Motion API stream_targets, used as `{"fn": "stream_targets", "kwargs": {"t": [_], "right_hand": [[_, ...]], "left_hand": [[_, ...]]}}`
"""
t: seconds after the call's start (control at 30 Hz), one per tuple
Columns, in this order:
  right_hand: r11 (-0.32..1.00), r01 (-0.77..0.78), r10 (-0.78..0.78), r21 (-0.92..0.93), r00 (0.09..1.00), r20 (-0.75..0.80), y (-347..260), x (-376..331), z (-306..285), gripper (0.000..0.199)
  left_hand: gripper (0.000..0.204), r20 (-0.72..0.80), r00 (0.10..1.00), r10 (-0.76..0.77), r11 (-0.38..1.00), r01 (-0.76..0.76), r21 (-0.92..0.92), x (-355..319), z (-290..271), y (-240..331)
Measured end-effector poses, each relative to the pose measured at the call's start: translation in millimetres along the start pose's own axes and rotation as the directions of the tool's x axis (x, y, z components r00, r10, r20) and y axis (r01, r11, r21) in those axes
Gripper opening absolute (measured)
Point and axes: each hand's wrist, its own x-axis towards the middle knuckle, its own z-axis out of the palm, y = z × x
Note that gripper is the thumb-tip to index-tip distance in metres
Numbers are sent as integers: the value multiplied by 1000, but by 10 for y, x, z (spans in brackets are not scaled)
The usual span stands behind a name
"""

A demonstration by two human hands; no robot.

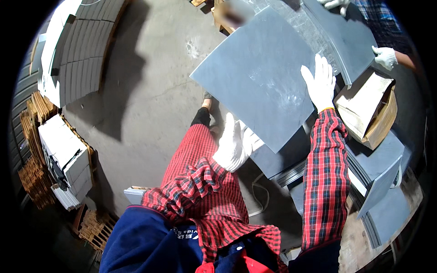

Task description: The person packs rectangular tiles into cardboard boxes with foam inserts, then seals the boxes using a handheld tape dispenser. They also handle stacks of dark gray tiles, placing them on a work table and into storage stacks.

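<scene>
A large square grey tile (259, 77) lies in front of me, one corner pointing toward my body. My left hand (234, 144), in a white glove, is at its near left edge with the thumb apart from the fingers; whether the fingertips reach under the edge is hard to see. My right hand (321, 86), also gloved in white, lies along the tile's right edge with fingers stretched out. Below the near corner more grey tiles (277, 157) are stacked. At the upper right, a co-worker's gloved hand (385, 58) touches the edge of other grey tiles (341, 38).
An open brown paper bag (364, 107) stands right of my right hand. Further right, grey tiles (387, 214) rest on a wooden surface. White boxes (68, 154) and wooden pallets (36, 182) stand at the left. A pale strap (259, 200) hangs near my legs above the concrete floor (159, 63).
</scene>
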Motion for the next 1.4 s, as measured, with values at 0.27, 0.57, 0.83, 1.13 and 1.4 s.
{"fn": "stream_targets", "kwargs": {"t": [0.27,0.57,0.83,1.13,1.4], "right_hand": [[988,-153,149,-2,962,229,-316,-114,-338,70],[522,-272,215,808,959,184,-615,-1201,-1618,45],[266,-242,461,933,882,97,-637,-1215,-2052,37],[101,-32,672,994,740,-44,-700,-1075,-1839,54],[362,-76,690,929,692,-213,-428,-762,-1869,57]], "left_hand": [[87,-10,1000,-18,995,19,101,-148,626,212],[62,142,938,-316,939,288,191,-229,1759,552],[83,52,873,-484,785,407,468,-109,2602,712],[85,49,791,-609,716,522,463,5,3120,825],[88,-9,719,-694,514,505,693,439,3452,976]]}}
